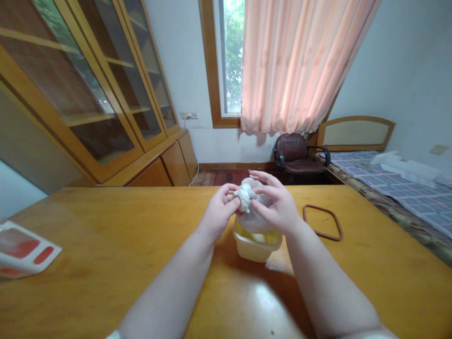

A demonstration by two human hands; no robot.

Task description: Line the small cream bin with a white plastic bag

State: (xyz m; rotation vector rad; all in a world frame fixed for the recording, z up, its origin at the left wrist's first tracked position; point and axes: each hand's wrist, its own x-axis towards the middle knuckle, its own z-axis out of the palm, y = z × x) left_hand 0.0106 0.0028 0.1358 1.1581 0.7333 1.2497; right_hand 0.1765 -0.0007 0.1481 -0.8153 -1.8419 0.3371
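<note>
A thin white plastic bag (251, 216), with a bunched, twisted top, is between my hands, over a small cream bin (259, 249). My left hand (224, 205) pinches the twisted part between thumb and fingers. On the other side, my right hand (277, 200) grips the bag with its thumb and fingertips, its upper fingers partly raised. The bag covers much of the bin's opening, and yellow shows inside below it. Whether the bag's lower end sits in the bin cannot be told. A brown rounded rectangular ring (338, 225) lies to the right of my right hand.
All this is on a wooden table (116, 235). A white and red box-like object (26, 252) stands at its left edge. A white scrap (278, 266) lies by the bin. Beyond are a glass-door cabinet (141, 136), a brown armchair (294, 153) and a bed (399, 174).
</note>
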